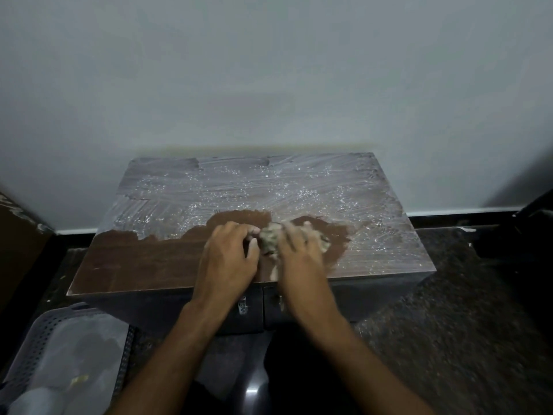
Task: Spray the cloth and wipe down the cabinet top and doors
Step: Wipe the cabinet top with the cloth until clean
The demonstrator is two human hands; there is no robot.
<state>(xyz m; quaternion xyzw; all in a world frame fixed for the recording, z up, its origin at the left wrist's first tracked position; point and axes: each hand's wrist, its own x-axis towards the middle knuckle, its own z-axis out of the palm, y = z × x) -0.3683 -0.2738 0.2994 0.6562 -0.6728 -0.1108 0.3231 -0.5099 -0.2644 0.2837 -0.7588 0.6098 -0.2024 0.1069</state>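
Cloth (270,239): bunched, pale and mottled, on the cabinet top near its front edge, between the two hands.
Basket (45,333): grey, perforated, on the floor at lower left, beside the cabinet.
Doors (299,304): two dark fronts under the top, small metal handles near the middle seam, partly behind the wrists.
Left hand (229,259): on the top, fingers curled, fingertips at the cloth's left side; whether it grips it I cannot tell.
Right hand (299,256): blurred, lying over the cloth, fingers bent around it.
Top (143,265): clean brown along the front left; streaky white film with shiny flecks over the back and right.
Wall (269,70): plain grey-white behind.
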